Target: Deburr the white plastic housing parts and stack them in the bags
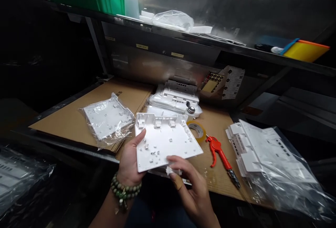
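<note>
Here's the white plastic panel, up at the front edge of the table, left hand gripping its left side, right hand pinching a crumpled white scrap by the lower edge. Beyond sit a tape roll and red air gun. Dark characters mark the cardboard; two yellow labels farther back are too small to read.

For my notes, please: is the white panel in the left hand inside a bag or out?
Out. The white panel in the left hand shows no film over it, unlike the wrapped panel on the cardboard.
</note>
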`<act>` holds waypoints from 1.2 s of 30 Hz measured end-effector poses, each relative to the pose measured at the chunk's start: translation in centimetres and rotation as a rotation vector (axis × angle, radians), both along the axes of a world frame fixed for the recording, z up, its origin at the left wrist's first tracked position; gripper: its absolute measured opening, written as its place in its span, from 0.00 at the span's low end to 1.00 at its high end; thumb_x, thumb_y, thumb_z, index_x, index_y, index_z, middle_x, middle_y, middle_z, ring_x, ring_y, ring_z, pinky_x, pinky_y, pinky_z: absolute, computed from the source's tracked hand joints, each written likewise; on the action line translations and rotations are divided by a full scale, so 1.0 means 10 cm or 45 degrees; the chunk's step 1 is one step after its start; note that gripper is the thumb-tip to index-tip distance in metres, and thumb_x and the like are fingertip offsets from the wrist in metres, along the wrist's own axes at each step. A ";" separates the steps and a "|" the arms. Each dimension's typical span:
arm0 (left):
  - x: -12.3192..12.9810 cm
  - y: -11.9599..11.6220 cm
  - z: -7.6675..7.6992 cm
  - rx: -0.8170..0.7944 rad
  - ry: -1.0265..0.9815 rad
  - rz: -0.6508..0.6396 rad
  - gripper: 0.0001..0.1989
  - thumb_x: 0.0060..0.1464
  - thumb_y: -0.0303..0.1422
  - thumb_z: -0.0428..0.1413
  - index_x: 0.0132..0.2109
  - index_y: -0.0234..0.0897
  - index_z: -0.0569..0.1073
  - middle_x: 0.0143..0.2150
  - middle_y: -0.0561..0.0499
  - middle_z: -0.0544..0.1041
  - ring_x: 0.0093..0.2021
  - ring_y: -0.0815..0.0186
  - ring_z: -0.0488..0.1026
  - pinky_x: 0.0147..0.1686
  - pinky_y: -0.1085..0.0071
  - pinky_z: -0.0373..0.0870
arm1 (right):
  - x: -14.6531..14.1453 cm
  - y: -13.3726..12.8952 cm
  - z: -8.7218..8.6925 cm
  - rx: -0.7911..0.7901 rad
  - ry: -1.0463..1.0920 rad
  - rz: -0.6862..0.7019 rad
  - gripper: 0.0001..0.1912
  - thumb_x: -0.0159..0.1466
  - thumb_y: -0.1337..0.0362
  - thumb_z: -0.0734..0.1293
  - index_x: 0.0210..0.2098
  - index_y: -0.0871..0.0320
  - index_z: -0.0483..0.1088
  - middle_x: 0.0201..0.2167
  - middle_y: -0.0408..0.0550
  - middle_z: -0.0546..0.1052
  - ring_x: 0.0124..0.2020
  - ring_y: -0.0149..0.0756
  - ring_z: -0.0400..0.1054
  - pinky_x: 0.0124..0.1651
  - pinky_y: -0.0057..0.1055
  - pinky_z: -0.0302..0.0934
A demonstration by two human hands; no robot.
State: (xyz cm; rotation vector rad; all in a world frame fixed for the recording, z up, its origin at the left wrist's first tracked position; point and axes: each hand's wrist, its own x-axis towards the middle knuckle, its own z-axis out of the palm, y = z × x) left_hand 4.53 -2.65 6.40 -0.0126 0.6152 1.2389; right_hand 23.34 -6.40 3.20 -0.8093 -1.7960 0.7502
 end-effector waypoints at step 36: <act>-0.66 -0.31 -0.45 0.644 -0.635 -0.064 0.28 0.71 0.48 0.38 0.73 0.51 0.54 0.67 0.51 0.68 0.72 0.52 0.51 0.70 0.43 0.48 | 0.55 0.24 0.03 0.341 -0.210 -0.714 0.11 0.67 0.74 0.69 0.45 0.55 0.80 0.39 0.47 0.75 0.40 0.32 0.74 0.47 0.28 0.71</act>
